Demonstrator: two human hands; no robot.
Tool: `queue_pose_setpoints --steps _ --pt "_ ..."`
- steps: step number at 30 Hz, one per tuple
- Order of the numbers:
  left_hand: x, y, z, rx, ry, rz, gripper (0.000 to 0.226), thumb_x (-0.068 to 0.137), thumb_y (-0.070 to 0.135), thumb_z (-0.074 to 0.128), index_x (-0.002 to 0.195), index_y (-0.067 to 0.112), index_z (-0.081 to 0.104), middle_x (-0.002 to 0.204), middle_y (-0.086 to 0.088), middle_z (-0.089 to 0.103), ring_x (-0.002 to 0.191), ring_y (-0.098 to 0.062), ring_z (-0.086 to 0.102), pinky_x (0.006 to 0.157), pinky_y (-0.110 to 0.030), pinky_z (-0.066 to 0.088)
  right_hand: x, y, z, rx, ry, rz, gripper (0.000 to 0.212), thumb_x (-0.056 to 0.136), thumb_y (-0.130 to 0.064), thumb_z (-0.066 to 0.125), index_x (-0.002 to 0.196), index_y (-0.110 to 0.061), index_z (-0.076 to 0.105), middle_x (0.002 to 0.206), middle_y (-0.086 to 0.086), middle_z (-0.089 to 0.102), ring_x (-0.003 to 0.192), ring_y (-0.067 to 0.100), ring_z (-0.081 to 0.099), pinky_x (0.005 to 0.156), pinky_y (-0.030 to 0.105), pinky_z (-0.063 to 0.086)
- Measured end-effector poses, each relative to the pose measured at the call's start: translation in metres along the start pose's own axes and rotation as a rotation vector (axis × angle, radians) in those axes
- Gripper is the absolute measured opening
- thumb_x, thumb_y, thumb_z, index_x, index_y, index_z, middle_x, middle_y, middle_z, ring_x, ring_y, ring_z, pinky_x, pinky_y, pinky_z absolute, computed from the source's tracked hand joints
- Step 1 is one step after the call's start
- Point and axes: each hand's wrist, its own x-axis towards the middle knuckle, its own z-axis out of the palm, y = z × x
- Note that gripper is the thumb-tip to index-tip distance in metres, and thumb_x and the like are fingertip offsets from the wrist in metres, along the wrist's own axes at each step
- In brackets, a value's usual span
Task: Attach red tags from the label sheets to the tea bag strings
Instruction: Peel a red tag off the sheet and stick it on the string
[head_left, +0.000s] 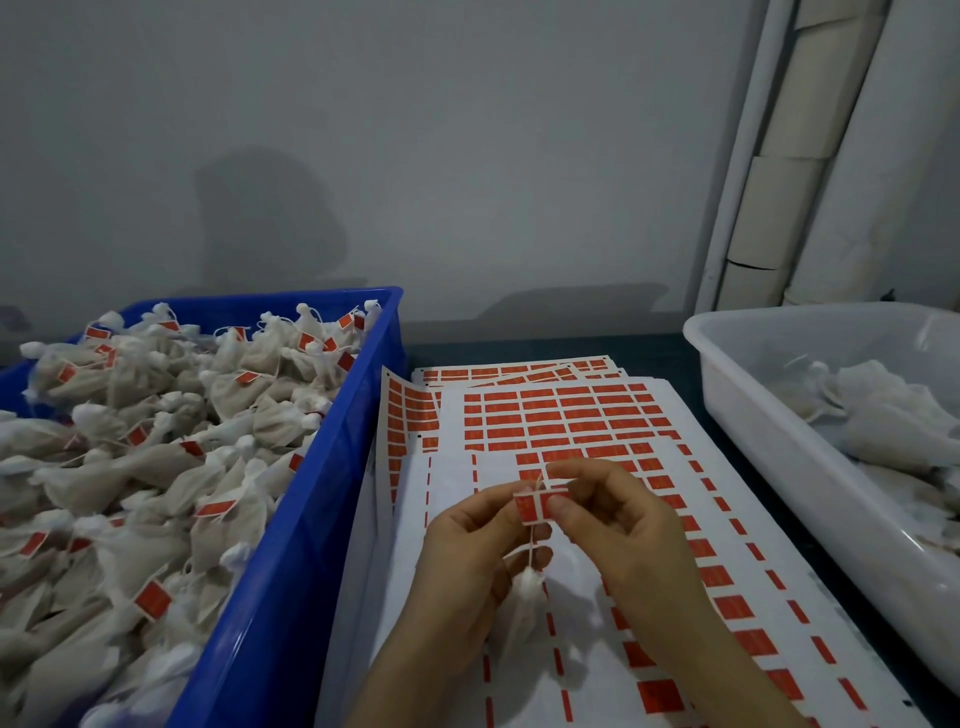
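Blue crate (291, 545), label sheets (561, 421) between, white tub (769, 431)

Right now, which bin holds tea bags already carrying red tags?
The blue bin on the left: its bags show red tags; the white bin on the right shows none.

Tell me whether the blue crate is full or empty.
Full: tea bags heap up to the blue crate's rim.

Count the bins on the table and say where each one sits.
2. The blue crate sits left of the label sheets; the white tub sits right. Both run past the frame edge.
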Motion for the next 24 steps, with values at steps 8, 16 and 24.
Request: queue_pose_setpoints --steps 8,16,24 --pt "0.0011 -0.0020 -0.0004 0.001 -0.004 0.006 0.017 0.075 0.029 0.065 0.086 0.024 0.077 0.093 -0.004 0.074 0.082 -0.019 0.071 0.063 -0.022 0.054 0.0001 0.0014 0.0005 -0.006 0.017 -0.007 0.024 0.067 -0.039 0.059 0.091 -0.032 0.062 0.083 -0.020 0.066 0.083 -0.002 0.062 0.062 0.005 0.046" --pt "0.0014 -0.0018 -0.0002 -0.017 -0.016 0.027 0.021 0.071 0.031 0.062 0.082 0.023 0.078 0.091 -0.006 0.074 0.082 -0.021 0.071 0.063 -0.023 0.055 -0.0002 0.0036 0.0035 0.010 0.008 -0.016 0.023 0.068 -0.037 0.062 0.090 -0.033 0.062 0.084 -0.021 0.067 0.084 -0.002 0.063 0.061 0.005 0.046" --pt "0.0020 -0.0025 -0.0010 -0.016 -0.040 0.015 0.023 0.072 0.032 0.062 0.086 0.022 0.078 0.096 -0.005 0.074 0.089 -0.021 0.070 0.066 -0.023 0.055 0.0011 0.0052 0.0033 -0.010 0.010 -0.017 0.023 0.067 -0.036 0.063 0.089 -0.035 0.061 0.083 -0.027 0.066 0.083 -0.008 0.062 0.061 0.002 0.044"
